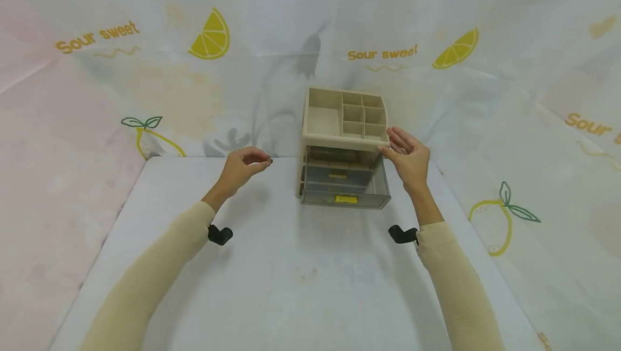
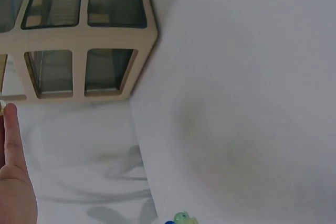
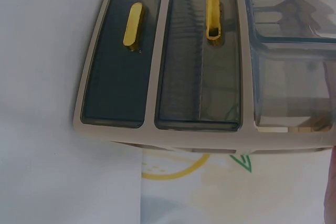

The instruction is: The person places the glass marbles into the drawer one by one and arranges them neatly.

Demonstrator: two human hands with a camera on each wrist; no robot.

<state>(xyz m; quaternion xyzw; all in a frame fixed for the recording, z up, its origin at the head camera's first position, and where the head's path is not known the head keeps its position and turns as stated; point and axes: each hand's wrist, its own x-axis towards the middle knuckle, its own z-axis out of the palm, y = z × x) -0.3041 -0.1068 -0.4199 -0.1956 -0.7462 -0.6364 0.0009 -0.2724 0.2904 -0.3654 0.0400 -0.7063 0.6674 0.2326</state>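
Observation:
A beige desktop drawer organizer (image 1: 324, 138) stands toward the back of the white table. Its upper see-through drawer (image 1: 320, 198), with a yellow handle, is pulled out. My right hand (image 1: 411, 163) holds the organizer's top right front corner, thumb at the front edge and fingers along the side. Left of the organizer, my left hand (image 1: 239, 170) pinches a tiny item (image 1: 270, 161) between thumb and fingertips, raised above the table. Mostly covered by the fingers, it is too small to name. The two lower drawers (image 3: 202, 77) are closed in the right wrist view.
Open compartments (image 1: 353, 114) divide the organizer's top. Behind it hangs a pale lemon-print cloth (image 1: 271, 27), which also runs along both sides of the table (image 1: 301, 286). Small blue and green bead-like pieces (image 2: 181, 218) show at the bottom edge of the left wrist view.

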